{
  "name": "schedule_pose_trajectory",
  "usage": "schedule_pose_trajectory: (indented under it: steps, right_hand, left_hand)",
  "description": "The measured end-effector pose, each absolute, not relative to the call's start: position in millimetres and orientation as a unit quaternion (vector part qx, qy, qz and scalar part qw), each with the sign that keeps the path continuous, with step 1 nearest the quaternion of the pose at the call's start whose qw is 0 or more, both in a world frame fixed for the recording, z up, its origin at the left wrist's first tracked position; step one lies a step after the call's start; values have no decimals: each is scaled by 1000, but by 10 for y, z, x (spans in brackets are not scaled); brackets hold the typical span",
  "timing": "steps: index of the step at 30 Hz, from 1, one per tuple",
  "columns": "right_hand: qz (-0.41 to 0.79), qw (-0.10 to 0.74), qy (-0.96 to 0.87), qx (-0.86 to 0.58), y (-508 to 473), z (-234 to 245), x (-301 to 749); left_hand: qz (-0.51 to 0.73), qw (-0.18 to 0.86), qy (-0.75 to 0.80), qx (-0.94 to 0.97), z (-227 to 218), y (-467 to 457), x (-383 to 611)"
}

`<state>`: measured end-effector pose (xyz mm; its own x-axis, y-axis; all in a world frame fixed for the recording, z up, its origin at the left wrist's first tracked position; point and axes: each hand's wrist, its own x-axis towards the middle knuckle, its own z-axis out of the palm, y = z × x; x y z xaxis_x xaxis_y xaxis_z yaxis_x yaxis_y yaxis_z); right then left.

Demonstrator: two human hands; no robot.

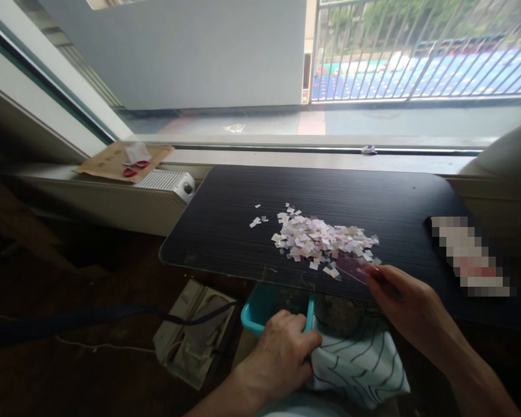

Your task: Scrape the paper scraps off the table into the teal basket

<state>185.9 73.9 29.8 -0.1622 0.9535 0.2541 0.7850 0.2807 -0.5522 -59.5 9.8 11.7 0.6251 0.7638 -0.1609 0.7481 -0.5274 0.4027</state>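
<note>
A loose pile of small white and pinkish paper or plastic scraps (316, 237) lies on the dark tabletop (226, 231). My right hand (403, 307) pinches a thin, see-through pinkish plastic sheet (351, 269), whose far end touches the pile's near right side. Below the table's front edge, my left hand (284, 350) is closed over the near rim of a turquoise plastic bin (252, 325). Part of that bin is hidden under the tabletop and behind my fingers. Right of it sits a pale cloth with dark stripes (360, 368), beside my left thumb.
A dark-edged phone-like object (469, 255), blurred out, lies at the table's right. Red-handled scissors (135, 168) rest on a brown envelope (113, 162) by the window. A white radiator (167, 182) stands left of the table; an open box (200, 336) is on the floor.
</note>
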Motion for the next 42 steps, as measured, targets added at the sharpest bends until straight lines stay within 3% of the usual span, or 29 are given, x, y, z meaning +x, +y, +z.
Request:
schedule_pose_trajectory:
  steps: [10, 21, 42]
  right_hand:
    - [134, 265, -728, -618, 710, 87, 2104]
    - [161, 256, -721, -623, 700, 359, 1885]
    - [177, 251, -716, -627, 663, 427, 1859]
  left_hand:
    - [5, 221, 429, 876, 165, 127, -565]
    - [33, 247, 443, 861, 126, 128, -589]
    - [32, 262, 437, 860, 85, 125, -590]
